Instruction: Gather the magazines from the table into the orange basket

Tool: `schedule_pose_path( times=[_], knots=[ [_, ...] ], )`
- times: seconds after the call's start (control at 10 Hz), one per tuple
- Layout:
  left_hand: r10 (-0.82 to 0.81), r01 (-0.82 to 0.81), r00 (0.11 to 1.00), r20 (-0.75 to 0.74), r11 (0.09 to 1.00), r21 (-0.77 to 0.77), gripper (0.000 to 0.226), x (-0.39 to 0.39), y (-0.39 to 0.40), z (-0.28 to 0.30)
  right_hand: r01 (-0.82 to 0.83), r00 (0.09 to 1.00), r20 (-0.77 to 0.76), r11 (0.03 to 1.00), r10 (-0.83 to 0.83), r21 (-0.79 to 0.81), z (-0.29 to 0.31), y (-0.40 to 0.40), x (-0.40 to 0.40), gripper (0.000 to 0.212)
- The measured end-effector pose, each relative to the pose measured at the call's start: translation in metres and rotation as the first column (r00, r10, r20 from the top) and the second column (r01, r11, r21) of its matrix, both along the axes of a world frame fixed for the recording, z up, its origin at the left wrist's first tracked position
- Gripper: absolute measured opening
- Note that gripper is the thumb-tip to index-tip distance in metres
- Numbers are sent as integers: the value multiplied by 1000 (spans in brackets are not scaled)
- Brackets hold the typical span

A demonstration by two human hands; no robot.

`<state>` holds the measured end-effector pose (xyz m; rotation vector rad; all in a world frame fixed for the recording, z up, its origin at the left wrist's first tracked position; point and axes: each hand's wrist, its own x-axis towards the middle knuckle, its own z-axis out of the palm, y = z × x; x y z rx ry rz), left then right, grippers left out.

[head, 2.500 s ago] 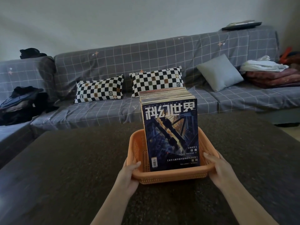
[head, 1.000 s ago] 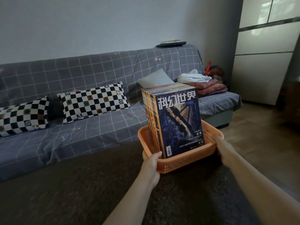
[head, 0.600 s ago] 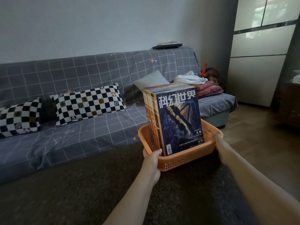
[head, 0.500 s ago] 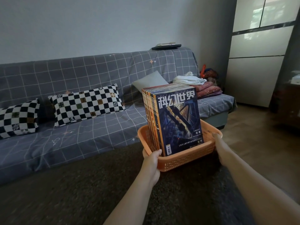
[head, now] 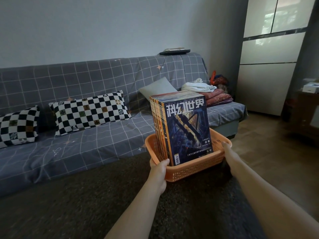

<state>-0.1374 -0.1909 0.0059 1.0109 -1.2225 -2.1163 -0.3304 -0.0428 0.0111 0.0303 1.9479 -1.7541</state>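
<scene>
gripping orange basket (head: 193, 171) of upright magazines (head: 188, 128), both hands' fingers curled on rim, sofa (head: 86, 135) behind

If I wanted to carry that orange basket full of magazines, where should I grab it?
Probably by the rim at its two short ends, one hand from each side, as the left hand and right hand do here. The basket is low and wide, and the magazines stand tall in it, so a two-sided hold should keep it level.

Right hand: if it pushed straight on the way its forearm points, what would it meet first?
The right hand already grips the orange basket at its right rim, so the basket wall comes first, then probably the upright magazines; depth is hard to judge.
</scene>
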Motion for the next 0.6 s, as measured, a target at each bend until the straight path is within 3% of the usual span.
schedule_pose_path(
  times=[0.3, 0.4, 0.5, 0.6],
  knots=[
    [-113, 125, 984, 135, 989, -82, 67, 41, 19, 18, 14, 1000, -1, 999, -13, 51, 25, 17, 39, 55],
    [-61, 93, 977, 204, 984, -153, 64, 59, 29, 33, 24, 1000, -6, 999, -24, 47, 41, 26, 60, 47],
    [44, 81, 943, 329, 930, -358, 53, 85, 36, 43, 38, 990, -139, 999, -33, 29, 60, 32, 85, 39],
    [156, 57, 917, 366, 859, -508, 49, 122, 52, 57, 9, 974, -224, 992, -38, -129, 87, 47, 116, 29]
  ],
)
